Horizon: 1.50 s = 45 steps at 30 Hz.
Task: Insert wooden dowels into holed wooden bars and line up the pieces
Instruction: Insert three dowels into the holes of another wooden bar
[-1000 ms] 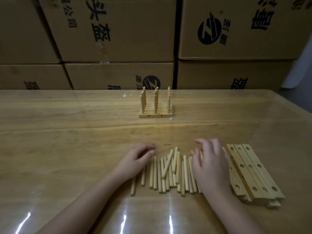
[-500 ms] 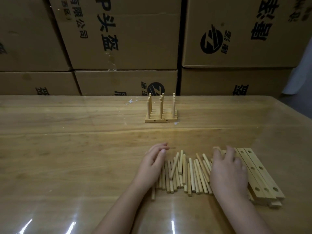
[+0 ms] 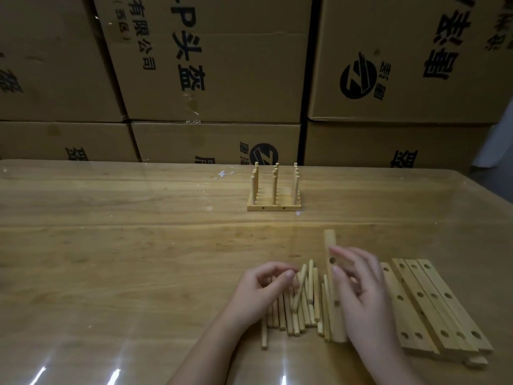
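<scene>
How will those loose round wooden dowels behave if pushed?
The loose round wooden dowels look thin and cylindrical, so they would probably roll on the glossy wooden table. Likely stiff and light. A few lie crossed over others, so the heap may shift.

Hands: two, left hand (image 3: 261, 291) and right hand (image 3: 361, 298). Separate holed bar (image 3: 331, 261): one. Stacked bars (image 3: 433, 307): four on top, more beneath, uncountable. Loose dowels (image 3: 304, 304): roughly twenty, overlapping. Finished assembly (image 3: 273, 208): one, three dowel columns. Cardboard boxes (image 3: 222, 65): six. Table (image 3: 111, 245): one.

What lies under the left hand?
Loose dowels lie on the table under the left hand, near ends poking out; whether its fingers pinch one is hidden.
</scene>
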{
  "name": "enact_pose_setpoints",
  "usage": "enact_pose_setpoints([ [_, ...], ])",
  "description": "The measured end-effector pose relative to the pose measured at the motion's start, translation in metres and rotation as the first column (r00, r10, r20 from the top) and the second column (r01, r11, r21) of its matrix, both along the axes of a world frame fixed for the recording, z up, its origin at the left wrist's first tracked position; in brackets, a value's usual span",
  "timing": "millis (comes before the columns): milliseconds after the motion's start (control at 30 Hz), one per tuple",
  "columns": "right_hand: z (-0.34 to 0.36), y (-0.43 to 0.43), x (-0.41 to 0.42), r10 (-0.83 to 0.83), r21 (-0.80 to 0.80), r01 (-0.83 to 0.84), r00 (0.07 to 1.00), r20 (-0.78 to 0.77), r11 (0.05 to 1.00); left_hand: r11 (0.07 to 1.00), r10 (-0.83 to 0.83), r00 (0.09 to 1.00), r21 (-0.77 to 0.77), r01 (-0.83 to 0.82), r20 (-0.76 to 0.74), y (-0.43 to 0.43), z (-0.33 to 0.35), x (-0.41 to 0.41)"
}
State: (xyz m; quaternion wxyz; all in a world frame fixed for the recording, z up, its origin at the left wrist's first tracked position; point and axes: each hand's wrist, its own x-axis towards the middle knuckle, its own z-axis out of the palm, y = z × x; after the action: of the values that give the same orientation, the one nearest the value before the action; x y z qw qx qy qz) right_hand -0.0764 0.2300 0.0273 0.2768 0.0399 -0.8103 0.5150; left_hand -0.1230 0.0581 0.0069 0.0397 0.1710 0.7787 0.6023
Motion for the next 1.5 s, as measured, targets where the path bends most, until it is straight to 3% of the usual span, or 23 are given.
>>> enact_pose_setpoints([
  [100,-0.011,-0.015,0.001,0.162,-0.339,-0.121,0.982,0.097,0.933,0.994,-0.042,0.999,0.105,0.042,-0.001,0.0,0.003,0.002],
  [233,-0.019,-0.027,0.001,0.187,-0.387,-0.12,0.972,0.142,0.914,0.992,-0.083,0.995,0.104,0.078,0.05,0.001,0.002,0.001],
  [400,-0.017,-0.023,0.0,0.23,-0.21,-0.198,0.963,0.138,0.957,0.989,-0.115,0.988,0.108,0.104,0.102,-0.002,-0.001,-0.002],
  [633,-0.021,-0.03,0.004,0.349,0.028,-0.352,0.933,0.086,0.935,0.97,-0.104,0.983,0.232,0.067,0.154,-0.004,-0.002,-0.006],
  [700,-0.019,-0.03,0.004,0.312,0.088,-0.314,0.949,0.037,0.945,0.944,-0.074,0.977,0.329,0.004,0.199,-0.005,-0.001,-0.008],
  [767,-0.016,-0.028,0.005,0.288,0.246,-0.272,0.957,-0.033,0.93,0.859,0.008,0.952,0.485,-0.164,0.307,-0.006,0.0,-0.013],
  [833,-0.014,-0.031,0.005,0.343,0.431,-0.287,0.938,-0.056,0.855,0.704,0.007,0.902,0.638,-0.311,0.432,-0.01,-0.001,-0.021],
  [900,-0.014,-0.034,0.007,0.445,0.605,-0.343,0.895,-0.021,0.718,0.569,-0.03,0.878,0.731,-0.378,0.478,-0.015,-0.004,-0.027],
  [967,-0.017,-0.035,0.009,0.506,0.742,-0.387,0.859,0.075,0.547,0.511,-0.033,0.869,0.755,-0.41,0.494,-0.016,-0.004,-0.03],
  [1000,-0.018,-0.036,0.009,0.503,0.771,-0.415,0.852,0.144,0.483,0.499,-0.032,0.866,0.758,-0.419,0.5,-0.015,-0.004,-0.031],
  [1100,-0.021,-0.037,0.01,0.434,0.76,-0.491,0.848,0.305,0.426,0.475,-0.035,0.859,0.764,-0.436,0.511,-0.014,-0.002,-0.031],
  [1500,-0.015,-0.044,0.016,0.304,0.847,-0.268,0.943,0.133,0.46,0.508,-0.024,0.859,0.746,-0.431,0.512,-0.013,-0.002,-0.032],
])
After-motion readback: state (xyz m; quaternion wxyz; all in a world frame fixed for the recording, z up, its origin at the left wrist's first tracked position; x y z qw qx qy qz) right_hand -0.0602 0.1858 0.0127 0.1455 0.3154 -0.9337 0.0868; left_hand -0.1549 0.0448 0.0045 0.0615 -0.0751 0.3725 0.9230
